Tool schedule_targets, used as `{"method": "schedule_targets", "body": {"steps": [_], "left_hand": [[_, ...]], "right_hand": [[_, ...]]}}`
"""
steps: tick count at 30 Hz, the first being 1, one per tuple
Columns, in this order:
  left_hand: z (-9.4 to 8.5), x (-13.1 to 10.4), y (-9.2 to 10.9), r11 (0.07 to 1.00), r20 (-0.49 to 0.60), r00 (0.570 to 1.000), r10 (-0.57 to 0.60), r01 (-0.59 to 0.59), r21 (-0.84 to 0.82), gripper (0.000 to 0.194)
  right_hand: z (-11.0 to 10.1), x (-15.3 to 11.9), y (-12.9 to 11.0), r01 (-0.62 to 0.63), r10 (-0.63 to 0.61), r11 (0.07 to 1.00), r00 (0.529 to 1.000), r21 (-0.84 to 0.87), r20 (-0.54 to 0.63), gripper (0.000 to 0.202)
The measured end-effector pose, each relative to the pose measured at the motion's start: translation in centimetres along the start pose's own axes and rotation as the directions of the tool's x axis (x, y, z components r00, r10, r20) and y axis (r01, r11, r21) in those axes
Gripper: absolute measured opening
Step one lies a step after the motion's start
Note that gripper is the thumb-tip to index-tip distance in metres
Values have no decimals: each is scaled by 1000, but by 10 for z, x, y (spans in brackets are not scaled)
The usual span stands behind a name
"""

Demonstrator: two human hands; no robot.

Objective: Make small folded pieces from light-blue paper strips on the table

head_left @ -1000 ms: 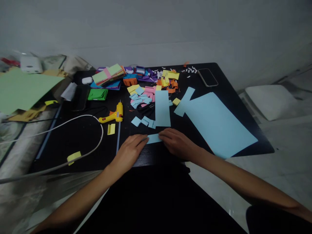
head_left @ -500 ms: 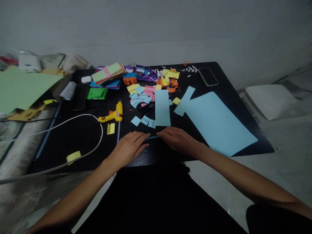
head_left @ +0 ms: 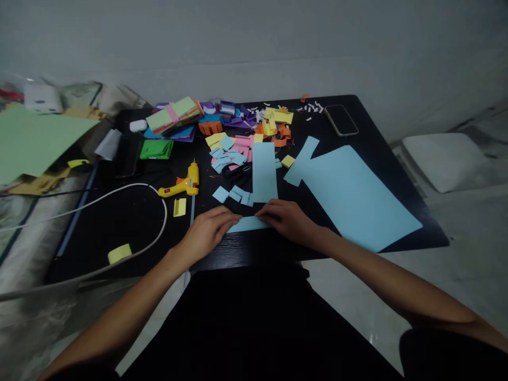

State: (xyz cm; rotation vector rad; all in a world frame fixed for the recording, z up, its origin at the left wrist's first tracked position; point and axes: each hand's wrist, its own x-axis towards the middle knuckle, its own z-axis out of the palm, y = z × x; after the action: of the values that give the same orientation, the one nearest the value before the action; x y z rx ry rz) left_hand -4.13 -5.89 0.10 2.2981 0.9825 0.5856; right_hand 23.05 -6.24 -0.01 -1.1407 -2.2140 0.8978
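A light blue paper strip (head_left: 249, 224) lies crosswise near the table's front edge, between my two hands. My left hand (head_left: 208, 228) has its fingers closed on the strip's left end. At the other end, my right hand (head_left: 289, 220) pinches the strip with bent fingers. Just beyond them a wider light blue paper piece (head_left: 264, 172) lies lengthwise. Small folded blue paper pieces (head_left: 241, 195) sit to its left, and black-handled scissors (head_left: 237, 172), partly covered, lie behind these.
Left of my hands are a yellow glue gun (head_left: 182, 182), a looping white cable (head_left: 164, 211) and yellow paper pieces (head_left: 180, 207). A large blue sheet (head_left: 357, 198) and a phone (head_left: 341, 120) lie on the right. Colored paper stacks (head_left: 174, 116) and scraps line the back.
The strip between my hands now shows a broad blue face, where before only a thin edge was visible. My fingers have shifted to pinch its ends.
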Motion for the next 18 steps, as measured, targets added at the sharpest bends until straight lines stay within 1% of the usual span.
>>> {"method": "schedule_targets", "body": {"steps": [4,6,9,11,13,14,16,18], "left_hand": [[2,3,0,997,26,1000,-14,12,81,25],[3,3,1,981,34,999,14,-20,191,24],[8,3,6,895,39,995,95,-103,434,25],[13,2,11,834,43,987,157,-156,529,29],[18,0,16,810,63,976,210,-210,548,29],[21,-1,18,803,77,972,221,-227,551,28],[27,-5,24,795,94,974,204,-221,564,27],[31,-9,31,799,95,984,152,-179,574,31]], "right_hand": [[4,0,-1,-41,42,996,999,-82,5,18],[5,-1,-3,-31,31,990,999,-140,-9,17],[9,-2,-5,58,-66,965,998,-255,-20,21],[13,-2,-8,142,-150,935,989,-326,2,28],[19,-4,-11,204,-205,903,978,-379,38,37],[23,-6,-13,217,-213,888,975,-406,56,39],[28,-13,-16,206,-194,867,978,-454,74,40],[32,-23,-19,191,-177,846,981,-498,75,40]]}}
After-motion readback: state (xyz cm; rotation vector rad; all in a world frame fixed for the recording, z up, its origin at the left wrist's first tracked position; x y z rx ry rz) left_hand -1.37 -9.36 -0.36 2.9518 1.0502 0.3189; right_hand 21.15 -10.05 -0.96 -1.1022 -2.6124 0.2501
